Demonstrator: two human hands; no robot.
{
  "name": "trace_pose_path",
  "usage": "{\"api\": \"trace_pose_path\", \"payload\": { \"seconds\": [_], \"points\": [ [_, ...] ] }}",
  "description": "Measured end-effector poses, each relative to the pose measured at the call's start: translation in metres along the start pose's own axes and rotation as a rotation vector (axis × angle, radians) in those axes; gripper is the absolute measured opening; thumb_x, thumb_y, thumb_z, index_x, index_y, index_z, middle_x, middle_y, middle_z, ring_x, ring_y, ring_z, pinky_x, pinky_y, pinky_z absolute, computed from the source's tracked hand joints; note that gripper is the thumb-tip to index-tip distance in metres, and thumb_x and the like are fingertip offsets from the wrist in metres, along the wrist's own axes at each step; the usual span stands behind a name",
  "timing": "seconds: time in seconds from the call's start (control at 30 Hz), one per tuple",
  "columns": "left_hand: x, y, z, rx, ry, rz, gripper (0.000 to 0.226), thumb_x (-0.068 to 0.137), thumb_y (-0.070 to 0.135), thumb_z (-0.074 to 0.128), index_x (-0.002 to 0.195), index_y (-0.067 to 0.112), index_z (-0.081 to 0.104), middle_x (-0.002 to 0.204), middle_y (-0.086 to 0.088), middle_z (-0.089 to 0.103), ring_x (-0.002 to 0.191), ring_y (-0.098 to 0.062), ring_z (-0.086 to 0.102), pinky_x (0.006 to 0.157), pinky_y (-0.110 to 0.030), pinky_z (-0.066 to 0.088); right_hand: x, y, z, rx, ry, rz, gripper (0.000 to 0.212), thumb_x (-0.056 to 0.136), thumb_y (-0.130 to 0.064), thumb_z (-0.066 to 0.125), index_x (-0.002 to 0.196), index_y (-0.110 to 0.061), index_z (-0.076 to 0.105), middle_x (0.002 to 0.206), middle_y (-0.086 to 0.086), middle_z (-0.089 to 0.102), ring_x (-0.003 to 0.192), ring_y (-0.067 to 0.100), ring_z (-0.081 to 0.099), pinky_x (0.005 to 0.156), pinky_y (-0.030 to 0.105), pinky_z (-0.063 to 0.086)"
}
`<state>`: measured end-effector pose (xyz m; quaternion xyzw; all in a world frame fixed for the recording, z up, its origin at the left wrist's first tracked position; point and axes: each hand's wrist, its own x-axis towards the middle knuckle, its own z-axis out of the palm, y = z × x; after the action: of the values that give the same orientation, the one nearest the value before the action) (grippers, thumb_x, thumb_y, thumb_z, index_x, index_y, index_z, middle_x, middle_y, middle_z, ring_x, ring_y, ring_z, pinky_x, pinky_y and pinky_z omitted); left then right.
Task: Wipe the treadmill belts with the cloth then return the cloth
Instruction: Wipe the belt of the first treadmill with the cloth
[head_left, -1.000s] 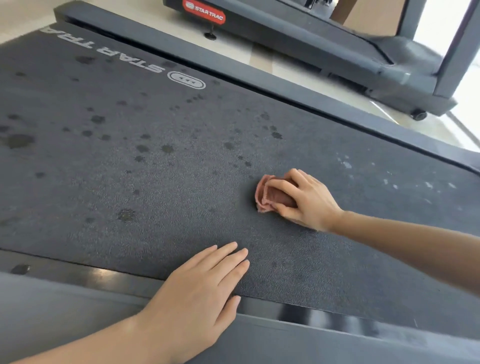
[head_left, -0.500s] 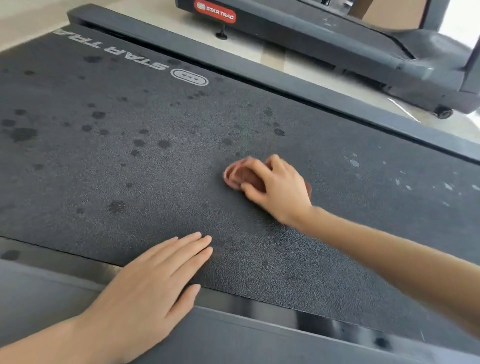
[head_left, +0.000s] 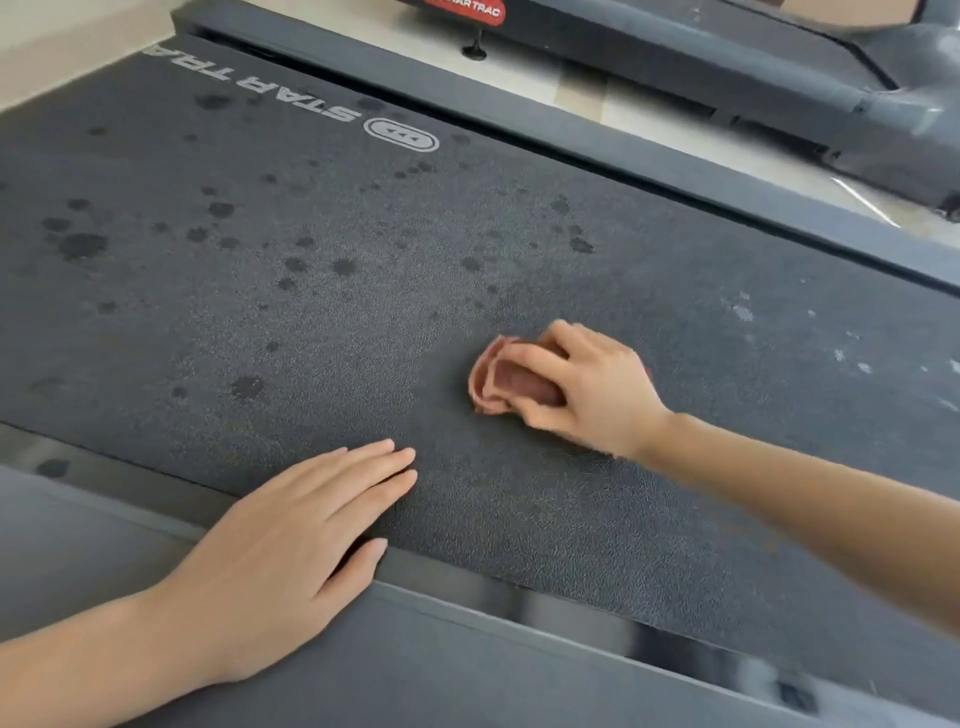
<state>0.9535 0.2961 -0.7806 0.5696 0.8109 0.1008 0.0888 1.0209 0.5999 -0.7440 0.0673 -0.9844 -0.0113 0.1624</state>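
My view fills with the dark grey textured treadmill belt (head_left: 311, 322), wet-spotted upper left. My right grip (head_left: 587, 389) clutches the crumpled pink cloth (head_left: 493, 384) mid-frame; my left grip (head_left: 291, 540) lies flat, fingers straight, lower left. A second grey treadmill (head_left: 675, 47) stands on pale floor (head_left: 649, 122), top right.

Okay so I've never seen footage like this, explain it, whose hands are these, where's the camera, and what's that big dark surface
A person wears a camera on the head, so you look down at their own two hands. The dark textured surface is a treadmill belt, dotted with darker spots. The left hand lies flat at the belt's near edge. The right hand grips a bunched pink cloth on the belt. A second treadmill stands behind.
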Motion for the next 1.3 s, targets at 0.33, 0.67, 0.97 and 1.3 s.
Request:
{"api": "trace_pose_path", "payload": {
  "seconds": [0.33, 0.67, 0.97, 1.3],
  "points": [
    [-0.003, 0.018, -0.034, 0.058, 0.046, 0.048, 0.05, 0.092, 0.036, 0.034, 0.133, 0.013, 0.052, 0.143, 0.003, 0.044, 0.135, -0.014, 0.037, 0.108, -0.031, 0.025, -0.013, -0.039, -0.011, 0.041, -0.062, 0.124, 0.045, 0.087, -0.047, 0.054, 0.123, -0.02, 0.058, 0.096, 0.013, 0.053, 0.081, 0.033, 0.054, 0.072, 0.039, 0.049],
    [-0.026, -0.002, -0.039, 0.015, 0.094, -0.027, 0.047, 0.093, 0.034, 0.034, 0.13, 0.014, 0.055, 0.141, 0.004, 0.047, 0.133, -0.014, 0.039, 0.107, -0.031, 0.027, 0.008, -0.045, -0.004, 0.029, -0.071, -0.07, 0.047, 0.086, -0.054, 0.045, 0.115, -0.023, 0.064, 0.087, 0.009, 0.055, 0.071, 0.029, 0.057, 0.059, 0.035, 0.051],
    [-0.029, -0.005, -0.04, -0.008, 0.096, -0.005, 0.046, 0.095, 0.033, 0.033, 0.133, 0.017, 0.052, 0.144, 0.007, 0.043, 0.136, -0.01, 0.034, 0.11, -0.028, 0.024, 0.121, -0.019, 0.037, -0.087, -0.058, 0.48, 0.044, 0.092, -0.051, 0.046, 0.125, -0.021, 0.049, 0.11, 0.017, 0.052, 0.099, 0.036, 0.053, 0.076, 0.039, 0.043],
    [-0.07, -0.052, -0.055, 0.041, 0.086, -0.068, 0.048, 0.096, 0.039, 0.03, 0.135, 0.021, 0.05, 0.144, 0.01, 0.043, 0.136, -0.004, 0.031, 0.111, -0.024, 0.021, 0.024, -0.08, 0.003, 0.111, -0.054, -0.184, 0.041, 0.085, -0.054, 0.049, 0.113, -0.027, 0.061, 0.086, 0.004, 0.056, 0.07, 0.023, 0.056, 0.058, 0.031, 0.047]
  ]
}}
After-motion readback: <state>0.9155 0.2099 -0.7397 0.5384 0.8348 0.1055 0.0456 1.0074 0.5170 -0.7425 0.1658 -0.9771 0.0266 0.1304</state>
